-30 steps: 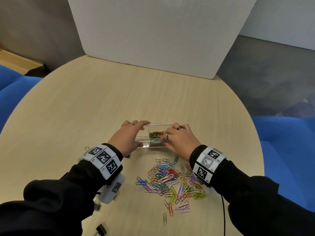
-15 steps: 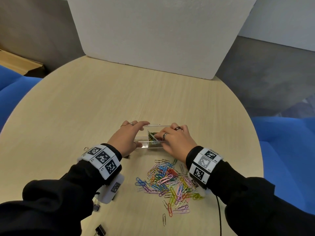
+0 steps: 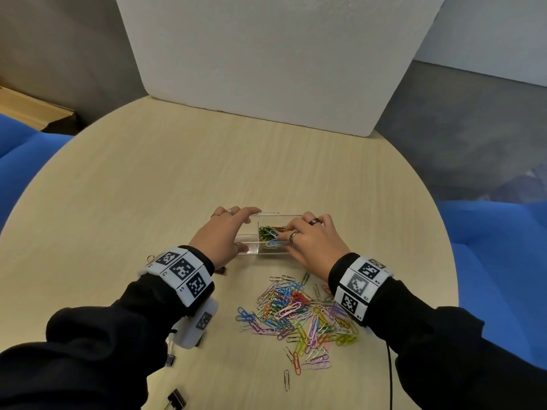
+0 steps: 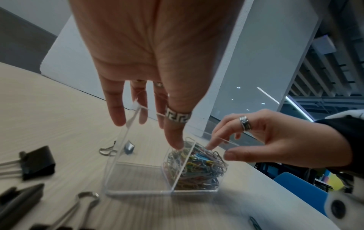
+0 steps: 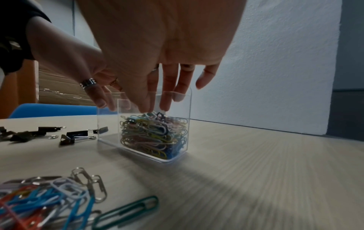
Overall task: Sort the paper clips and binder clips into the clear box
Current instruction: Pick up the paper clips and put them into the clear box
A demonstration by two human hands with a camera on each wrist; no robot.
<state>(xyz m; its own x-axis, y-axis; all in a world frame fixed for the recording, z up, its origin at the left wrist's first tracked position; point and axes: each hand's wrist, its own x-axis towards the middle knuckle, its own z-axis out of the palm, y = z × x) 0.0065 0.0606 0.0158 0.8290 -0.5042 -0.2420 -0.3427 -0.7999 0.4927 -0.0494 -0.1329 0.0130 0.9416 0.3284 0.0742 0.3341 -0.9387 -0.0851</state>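
The clear box stands on the round table, split into two compartments. The left compartment is bare; the right one is packed with coloured paper clips. My left hand grips the box's left end, thumb at the near rim and fingers over the far wall. The straight fingers of my right hand reach down into the right compartment and touch the clips. A loose pile of paper clips lies near me. Black binder clips lie left of the box.
A white foam board stands at the table's far edge. Blue seats flank the table on both sides. More binder clips lie near the front edge under my left arm, and a black cable hangs from my right sleeve.
My right fingers slid left over the packed compartment, then drew back slightly to its right part. The left hand and the box stayed where they were.
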